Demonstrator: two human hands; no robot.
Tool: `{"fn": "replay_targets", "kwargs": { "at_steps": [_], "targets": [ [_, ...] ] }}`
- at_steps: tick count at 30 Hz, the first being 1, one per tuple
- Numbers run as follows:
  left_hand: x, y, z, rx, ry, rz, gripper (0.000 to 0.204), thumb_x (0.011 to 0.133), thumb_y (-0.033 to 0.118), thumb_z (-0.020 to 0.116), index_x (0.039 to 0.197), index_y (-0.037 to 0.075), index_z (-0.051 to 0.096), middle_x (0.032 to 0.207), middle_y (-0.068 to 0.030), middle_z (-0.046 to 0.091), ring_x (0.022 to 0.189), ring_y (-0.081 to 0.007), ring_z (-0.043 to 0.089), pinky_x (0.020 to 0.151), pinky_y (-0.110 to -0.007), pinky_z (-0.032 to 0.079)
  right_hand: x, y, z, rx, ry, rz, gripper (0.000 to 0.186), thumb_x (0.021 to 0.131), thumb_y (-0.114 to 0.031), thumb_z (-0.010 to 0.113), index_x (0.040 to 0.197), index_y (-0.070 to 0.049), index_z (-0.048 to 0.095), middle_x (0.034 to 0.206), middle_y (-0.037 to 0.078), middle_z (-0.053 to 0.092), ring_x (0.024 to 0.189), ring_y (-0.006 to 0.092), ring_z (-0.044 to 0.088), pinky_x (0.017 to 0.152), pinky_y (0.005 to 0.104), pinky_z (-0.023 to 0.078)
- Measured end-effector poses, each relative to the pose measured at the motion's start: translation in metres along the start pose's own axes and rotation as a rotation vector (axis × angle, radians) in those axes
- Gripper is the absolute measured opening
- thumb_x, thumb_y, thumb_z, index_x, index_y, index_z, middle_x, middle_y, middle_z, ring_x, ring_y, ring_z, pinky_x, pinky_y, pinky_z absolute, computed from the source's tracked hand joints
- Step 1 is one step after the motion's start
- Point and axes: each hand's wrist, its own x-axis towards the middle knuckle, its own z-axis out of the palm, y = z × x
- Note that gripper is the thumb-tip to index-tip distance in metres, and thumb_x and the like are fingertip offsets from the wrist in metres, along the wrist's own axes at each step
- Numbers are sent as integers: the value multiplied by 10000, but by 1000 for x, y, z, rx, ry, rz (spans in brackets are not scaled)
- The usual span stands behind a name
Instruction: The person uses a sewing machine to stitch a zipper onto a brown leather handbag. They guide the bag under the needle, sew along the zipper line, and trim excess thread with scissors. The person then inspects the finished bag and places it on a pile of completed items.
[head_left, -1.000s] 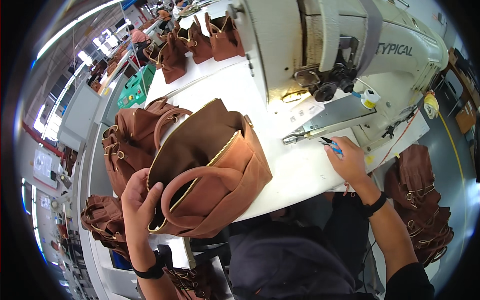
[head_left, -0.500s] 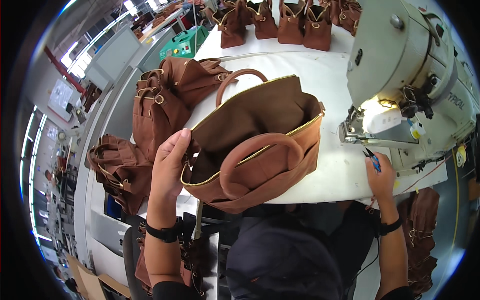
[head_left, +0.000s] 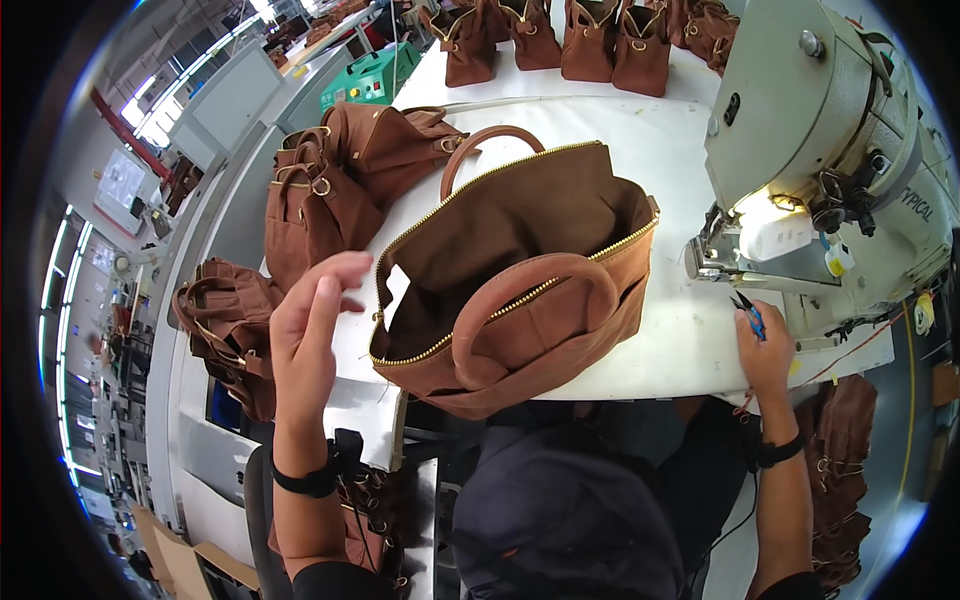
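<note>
A brown handbag (head_left: pixel 560 360) with two rolled handles and a gold-toothed zipper stands on the white tabletop, its mouth gaping to show a dark brown lining. Just off the bag's left end is my left hand (head_left: pixel 308 335), fingers apart and holding nothing. My right hand (head_left: pixel 766 360) rests at the table's right front, closed around small thread snips (head_left: pixel 752 320) with blue handles, their dark tips pointing up and left. Much of the snips is hidden inside the fist.
A pale sewing machine (head_left: pixel 800 120) with its lamp lit stands at the right. Brown bags (head_left: pixel 320 215) are piled on the left; several more bags (head_left: pixel 640 55) line the far side. A green box-shaped device (head_left: pixel 372 75) sits beyond the pile. More brown pieces (head_left: pixel 840 470) hang at lower right.
My left hand has let go of the bag's left edge and moved a little left, its fingers opening. The right hand still holds the snips. The view has shifted slightly.
</note>
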Motion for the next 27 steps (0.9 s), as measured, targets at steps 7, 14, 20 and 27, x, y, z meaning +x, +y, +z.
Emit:
{"fn": "replay_targets", "kwargs": {
  "at_steps": [7,14,20,27],
  "targets": [
    [-30,29,0,36,-260,22,294,830,18,809,1099,1,693,1239,-144,694,941,-139,633,797,-265,506,0,16,5,4,79,33,279,987,-151,683,1215,9,678,1078,204,702,958,346,698,870,411,543],
    [-46,17,-9,-75,-173,-150,296,875,64,799,1083,-20,606,1103,-82,588,999,-142,580,883,-263,471,7,24,0,-71,145,-19,370,958,-93,652,1311,12,627,1146,221,670,1046,423,653,909,465,536],
    [-42,16,-17,-34,-206,-152,212,930,58,760,1049,-9,599,1012,-53,566,842,-105,575,747,-231,467,-6,-17,-21,-116,148,-91,321,949,-123,672,1240,11,655,1060,204,679,957,387,659,855,431,554],
    [-71,41,3,475,-155,368,151,882,-31,740,984,-2,631,987,-101,606,784,-186,582,750,-308,473,-15,-146,-45,833,-400,232,371,1093,-309,556,947,13,667,743,115,644,666,177,615,652,333,508]
  ]
}}
